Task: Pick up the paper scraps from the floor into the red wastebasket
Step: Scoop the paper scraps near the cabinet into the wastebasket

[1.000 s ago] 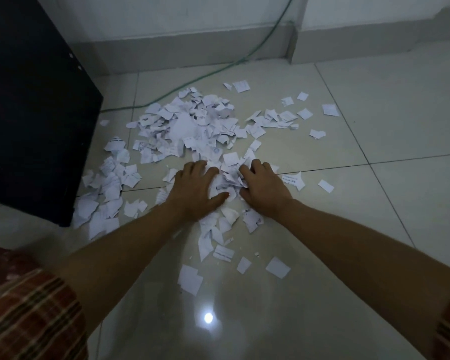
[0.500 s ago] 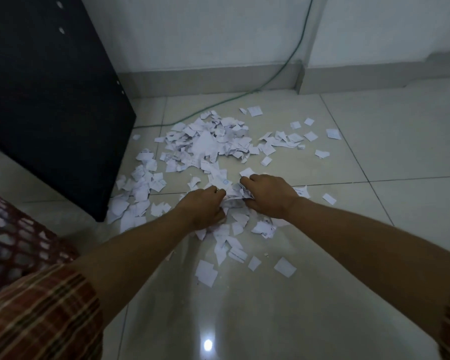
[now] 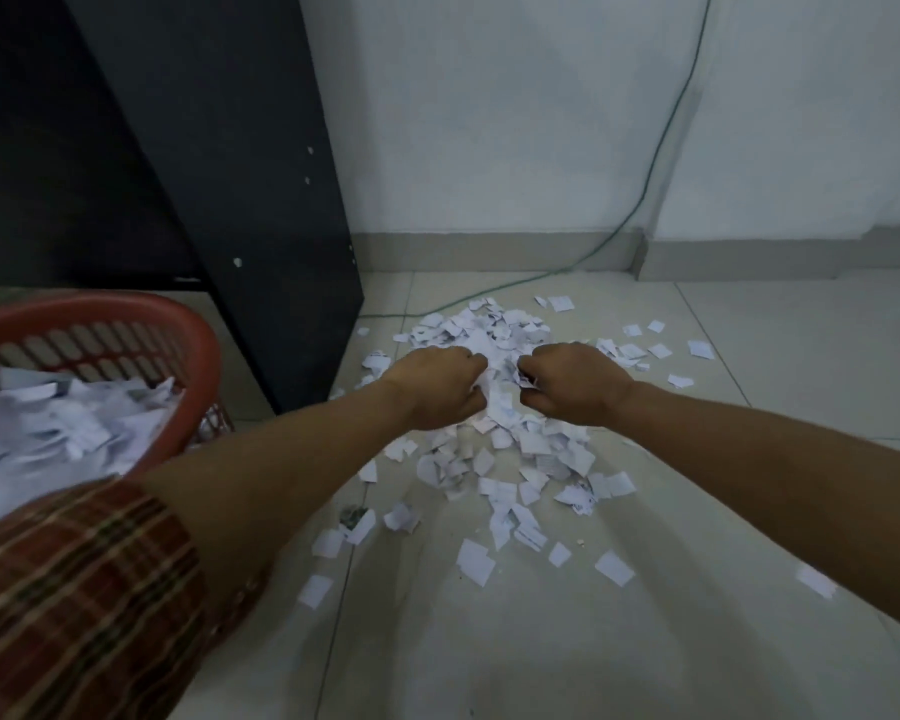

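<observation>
Closest to the camera is a plaid sleeve (image 3: 74, 600) on the left arm, and right behind it, off to the left, sits the red wastebasket (image 3: 198, 350), already holding a good heap of paper. Loose paper scraps (image 3: 494, 485) are scattered on the tile floor (image 3: 541, 641) in front, thickest under and beyond the hands.

Further out, the 2 hands are side by side over the pile. The left hand (image 3: 440, 389) has its fingers curled in around a wad of scraps, and the right hand (image 3: 575, 384) is curled the same way, both clutching a shared bunch (image 3: 500, 402) between them. Looks like the handful is gathered and the next bit is carrying it over.

Key thing: the wastebasket is to the left of and nearer than the hands, so the load has to swing left and back, left hand leading since it's closer. Bits could easily drop on the way.

Behind all that there's a black cabinet (image 3: 261, 200), a green cable (image 3: 661, 148) and the wall (image 3: 489, 122).
</observation>
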